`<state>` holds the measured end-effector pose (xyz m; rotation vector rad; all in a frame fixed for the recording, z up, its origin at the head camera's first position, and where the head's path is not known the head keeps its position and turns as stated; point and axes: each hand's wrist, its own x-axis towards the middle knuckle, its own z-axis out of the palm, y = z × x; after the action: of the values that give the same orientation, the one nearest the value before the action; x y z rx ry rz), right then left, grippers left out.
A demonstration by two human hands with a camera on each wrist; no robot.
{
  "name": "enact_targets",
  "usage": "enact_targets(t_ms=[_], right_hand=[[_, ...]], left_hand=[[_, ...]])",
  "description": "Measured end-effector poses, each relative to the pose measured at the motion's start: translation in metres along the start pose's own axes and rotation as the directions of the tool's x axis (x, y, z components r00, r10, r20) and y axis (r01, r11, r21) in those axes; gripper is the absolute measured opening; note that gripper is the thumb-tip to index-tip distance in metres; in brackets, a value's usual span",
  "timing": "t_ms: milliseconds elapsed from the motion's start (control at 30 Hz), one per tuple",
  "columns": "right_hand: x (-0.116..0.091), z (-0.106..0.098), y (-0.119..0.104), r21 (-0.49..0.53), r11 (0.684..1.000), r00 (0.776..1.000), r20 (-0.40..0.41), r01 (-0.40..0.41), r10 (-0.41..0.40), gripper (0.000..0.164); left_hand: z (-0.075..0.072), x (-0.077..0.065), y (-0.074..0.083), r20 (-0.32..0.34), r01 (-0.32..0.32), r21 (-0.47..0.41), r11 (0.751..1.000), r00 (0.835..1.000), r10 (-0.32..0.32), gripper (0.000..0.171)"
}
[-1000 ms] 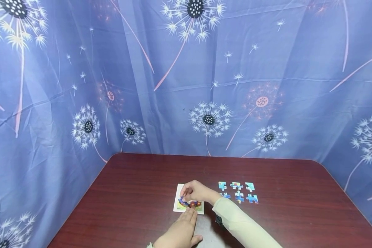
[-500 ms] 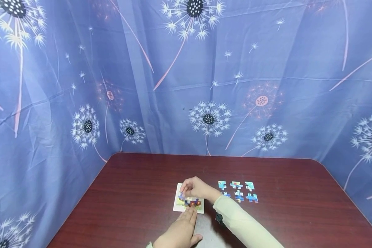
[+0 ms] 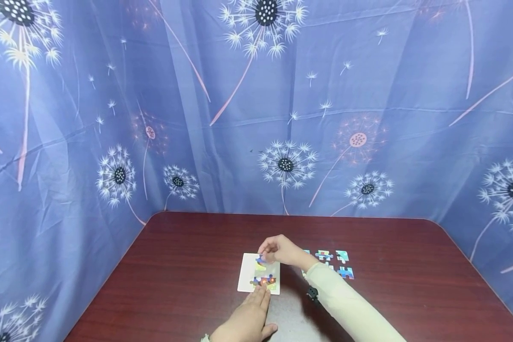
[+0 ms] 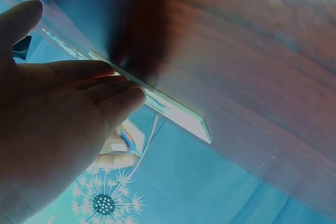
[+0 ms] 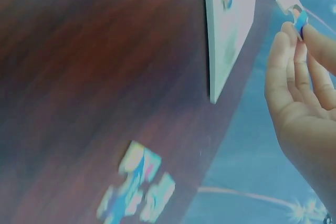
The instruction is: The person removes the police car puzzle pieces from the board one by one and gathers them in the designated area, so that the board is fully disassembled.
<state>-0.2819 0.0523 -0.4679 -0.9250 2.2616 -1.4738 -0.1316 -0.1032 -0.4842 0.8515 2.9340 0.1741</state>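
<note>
A jigsaw puzzle piece (image 3: pixel 260 266), blue and yellow, is pinched between the thumb and fingers of my right hand (image 3: pixel 283 250), over the far part of the white puzzle board (image 3: pixel 245 275). In the right wrist view the same puzzle piece (image 5: pixel 300 20) is tilted and raised above the board (image 5: pixel 231 40). Placed pieces (image 3: pixel 265 282) with red and orange round shapes lie along the board's near right part; its left part shows bare white. My left hand (image 3: pixel 247 317) rests with straight fingers at the board's near edge, fingertips touching it.
Several loose puzzle pieces (image 3: pixel 345 272) lie on the dark red wooden table (image 3: pixel 188 275) to the right of the board, some hidden behind my right forearm. A blue curtain (image 3: pixel 222 166) with dandelion prints hangs behind the table's far edge.
My right hand has lifted the puzzle piece from the board's lower left and carried it away from me and slightly right. That part of the board is now bare. My left hand stays put.
</note>
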Motion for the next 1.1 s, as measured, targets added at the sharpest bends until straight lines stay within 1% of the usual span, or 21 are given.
enact_targets(t_ms=[100,233,400,533,700,867,1000,1100], right_hand=[[-0.005,-0.009,0.0,-0.012,0.999,0.999,-0.018,-0.029,0.029,0.015],[-0.015,-0.02,0.001,-0.003,0.999,0.998,-0.035,-0.048,0.048,0.012],[-0.032,-0.034,0.007,-0.009,0.997,0.996,-0.043,-0.078,0.078,0.011],[-0.045,-0.043,0.013,-0.036,0.995,0.994,-0.045,-0.098,0.097,0.009],[-0.062,-0.052,0.017,-0.045,0.991,0.991,-0.044,-0.127,0.125,0.013],[-0.078,-0.058,0.018,0.02,0.992,0.992,-0.018,-0.126,0.126,0.017],[-0.087,-0.06,0.02,0.031,0.993,0.994,0.013,-0.11,0.109,0.016],[-0.093,-0.06,0.023,0.038,0.992,0.992,0.028,-0.124,0.123,0.015]], left_hand=[[0.001,0.0,0.0,-0.009,0.005,-0.001,1.0,1.0,-0.005,0.074],[0.001,0.0,0.0,0.002,0.02,-0.011,1.0,1.0,-0.02,0.074],[0.002,0.0,0.0,-0.004,0.016,-0.016,1.0,1.0,-0.016,0.074],[0.002,0.0,0.0,-0.008,0.009,-0.02,1.0,1.0,-0.01,0.074],[0.002,-0.001,0.001,-0.001,0.018,-0.023,1.0,1.0,-0.018,0.074],[0.0,0.0,0.0,0.018,0.023,-0.028,0.999,1.0,-0.022,0.075],[-0.001,0.0,0.0,0.027,0.023,-0.035,0.999,0.999,-0.022,0.075],[-0.002,-0.001,0.0,0.029,0.02,-0.04,0.999,0.999,-0.018,0.075]])
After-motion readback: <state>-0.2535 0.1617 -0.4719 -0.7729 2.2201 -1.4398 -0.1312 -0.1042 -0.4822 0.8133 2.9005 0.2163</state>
